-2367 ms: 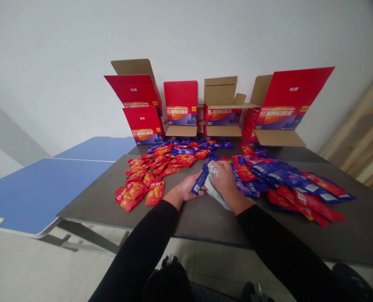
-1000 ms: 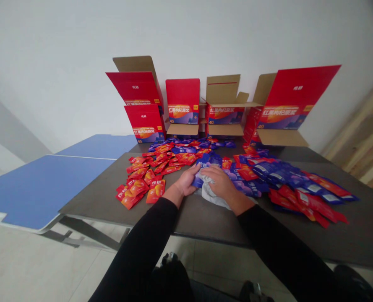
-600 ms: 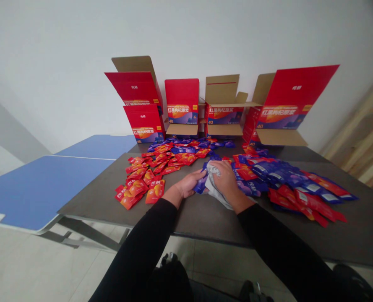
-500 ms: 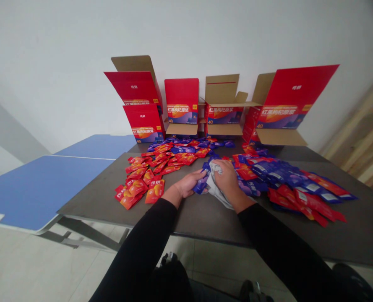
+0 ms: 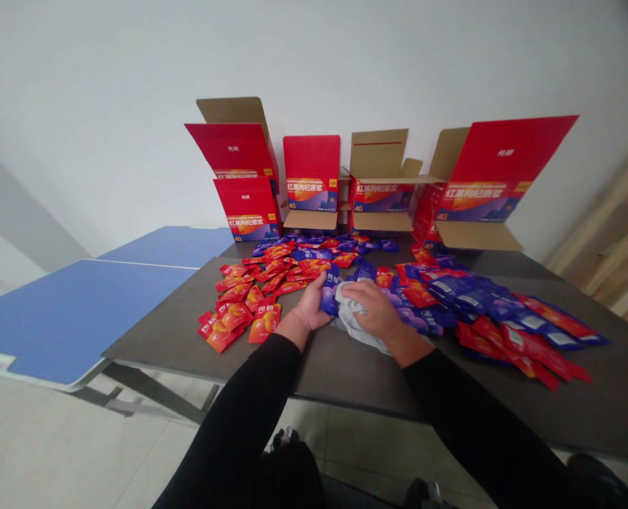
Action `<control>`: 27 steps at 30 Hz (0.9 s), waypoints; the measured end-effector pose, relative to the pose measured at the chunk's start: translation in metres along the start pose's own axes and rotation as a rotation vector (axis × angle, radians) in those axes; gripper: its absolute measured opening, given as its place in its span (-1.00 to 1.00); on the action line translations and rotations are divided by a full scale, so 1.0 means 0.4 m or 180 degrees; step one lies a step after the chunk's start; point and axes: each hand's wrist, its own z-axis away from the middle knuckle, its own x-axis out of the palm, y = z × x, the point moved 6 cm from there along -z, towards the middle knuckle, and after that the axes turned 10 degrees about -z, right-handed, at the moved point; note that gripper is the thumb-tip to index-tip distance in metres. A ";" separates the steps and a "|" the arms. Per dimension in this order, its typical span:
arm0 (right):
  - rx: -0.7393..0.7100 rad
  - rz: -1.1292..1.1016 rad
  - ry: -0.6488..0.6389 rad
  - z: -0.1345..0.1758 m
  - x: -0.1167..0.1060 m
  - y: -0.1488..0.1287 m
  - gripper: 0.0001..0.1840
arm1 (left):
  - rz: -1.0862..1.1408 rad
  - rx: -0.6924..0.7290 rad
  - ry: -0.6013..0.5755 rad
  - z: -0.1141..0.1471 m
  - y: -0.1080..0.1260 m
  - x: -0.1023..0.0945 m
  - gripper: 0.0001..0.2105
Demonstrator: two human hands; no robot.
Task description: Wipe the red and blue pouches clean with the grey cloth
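Note:
My left hand is closed on the edge of a purple sachet, which it holds up above the dark table. Bunched in my right hand is a light grey cloth, pressed against the sachet's right side; part of the cloth hangs toward the tabletop. Left of my hands lie loose red sachets. To the right is a heap of purple sachets mixed with red sachets.
Along the wall at the back stand red cartons with raised flaps: a stacked pair at left, others in the middle, and a wide-flapped carton at right. A blue table adjoins on the left. Wooden slats lean at right.
My left hand has tilted the purple sachet more upright, its printed face now showing. My right hand has shifted slightly left and down with the cloth. The view has moved a little.

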 end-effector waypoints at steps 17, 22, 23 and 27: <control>0.0246 0.0241 -0.0109 -0.001 0.026 0.008 -0.41 | -0.0505 -0.0110 -0.0463 0.008 -0.050 0.042 -0.37; 0.0559 0.0411 0.0349 0.005 0.003 0.039 -0.49 | -0.0786 -0.0151 -0.0470 0.004 -0.060 0.045 -0.35; 0.0604 0.0434 0.0406 0.006 0.000 0.044 -0.50 | -0.0863 -0.0151 -0.0460 0.004 -0.060 0.044 -0.35; 0.0908 0.0541 0.0671 0.011 -0.016 0.068 -0.54 | -0.1124 -0.0110 -0.0420 0.003 -0.058 0.033 -0.41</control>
